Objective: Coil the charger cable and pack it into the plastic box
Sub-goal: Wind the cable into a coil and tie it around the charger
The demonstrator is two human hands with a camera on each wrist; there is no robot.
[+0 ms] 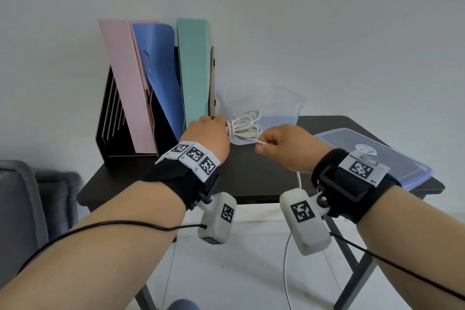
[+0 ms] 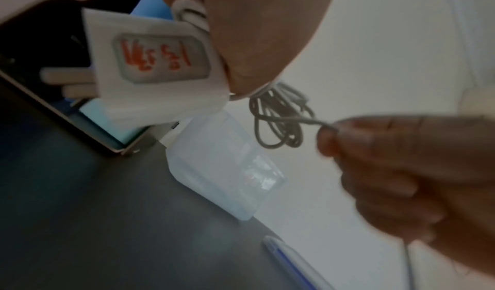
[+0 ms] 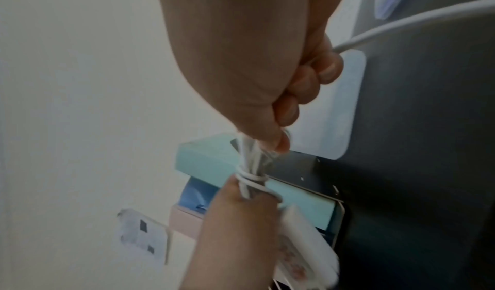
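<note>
My left hand [image 1: 221,124] grips a bundle of white charger cable [image 1: 245,124] loops above the black table, just in front of the clear plastic box [image 1: 261,106]. The left wrist view shows the white charger brick [image 2: 158,61] with a red label held in the same hand, the cable loops [image 2: 281,120] hanging past it. My right hand [image 1: 261,145] pinches a strand coming off the bundle. In the right wrist view the strand is wound round the bundle's neck [image 3: 250,176]. The loose tail [image 1: 285,259] hangs below the table edge.
The box's lid [image 1: 377,156], blue-rimmed, lies flat on the table's right side. A black file rack [image 1: 113,118] with pink, blue and green folders stands at the back left, close to the box. A grey seat [image 1: 22,204] is at the lower left.
</note>
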